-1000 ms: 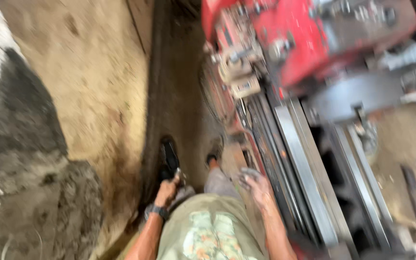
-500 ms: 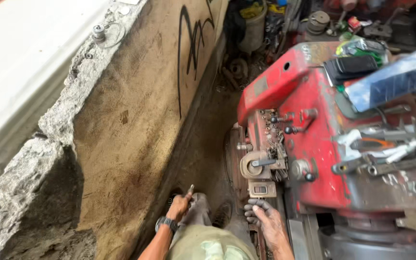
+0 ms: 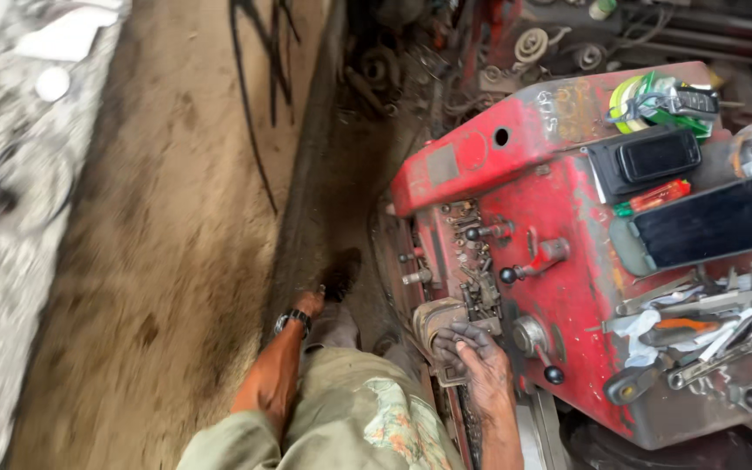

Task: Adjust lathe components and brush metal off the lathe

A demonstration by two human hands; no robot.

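Nearest the camera, the right hand [image 3: 476, 361], greasy and dark, rests with fingers curled over a worn grey metal housing [image 3: 435, 324] bolted at the lower left edge of the red-painted cast machine headstock [image 3: 559, 235]; the grip looks loose, more a brace than a clench. The left hand [image 3: 310, 303], wearing a dark wristwatch [image 3: 292, 320], hangs low beside the leg near the dirt floor [image 3: 158, 287]; whether it holds anything I cannot tell, as the fingers are blurred. Judgement: the housing is rigid, heavy, fixed to the casting, oily and likely slippery, so purchase is best on its rounded outer rim, not the sharp small parts beside it. Just right of the hand, a short steel lever with a black ball knob [image 3: 553, 374]; above it, a second black-knobbed lever [image 3: 508, 275]. These should turn stiffly; take them at the knob. Further, along the headstock's right edge, loose spanners [image 3: 707, 348] lie on the flat top. Farthest, a black rectangular case [image 3: 646, 157] and a green tape roll [image 3: 646, 96].
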